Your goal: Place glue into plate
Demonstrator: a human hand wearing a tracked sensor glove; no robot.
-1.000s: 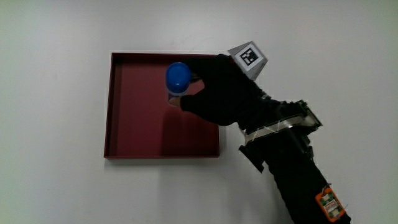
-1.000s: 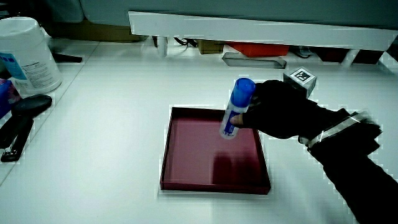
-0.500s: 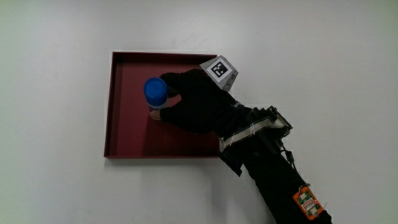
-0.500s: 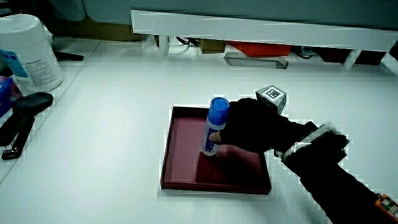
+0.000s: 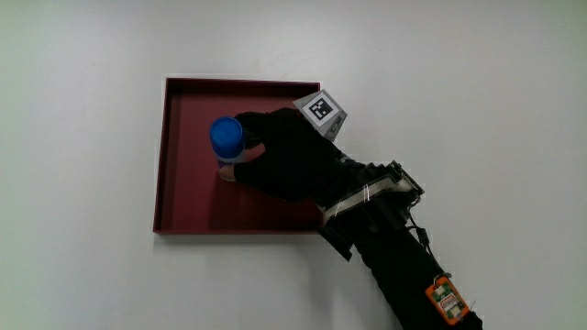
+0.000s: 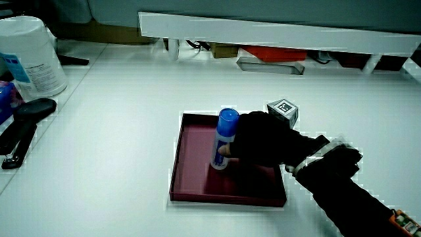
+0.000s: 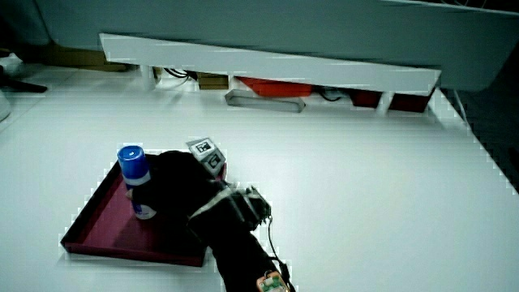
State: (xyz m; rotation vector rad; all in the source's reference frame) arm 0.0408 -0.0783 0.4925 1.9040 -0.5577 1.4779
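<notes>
Likely an office or lab bench, white table (image 6: 118, 131), black stapler (image 6: 20, 135), wipes tub (image 6: 29, 56), low partition (image 6: 276, 31)

The hands' black glove (image 5: 289, 165) bears a grey patterned cube (image 5: 323, 111); the black sleeve (image 5: 404, 275) carries an orange tag (image 5: 444, 300)

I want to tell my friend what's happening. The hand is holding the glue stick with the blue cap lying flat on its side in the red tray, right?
Not quite. The hand does hold the glue stick in the red tray, but the stick stands upright with its blue cap on top, as both side views show.
</notes>
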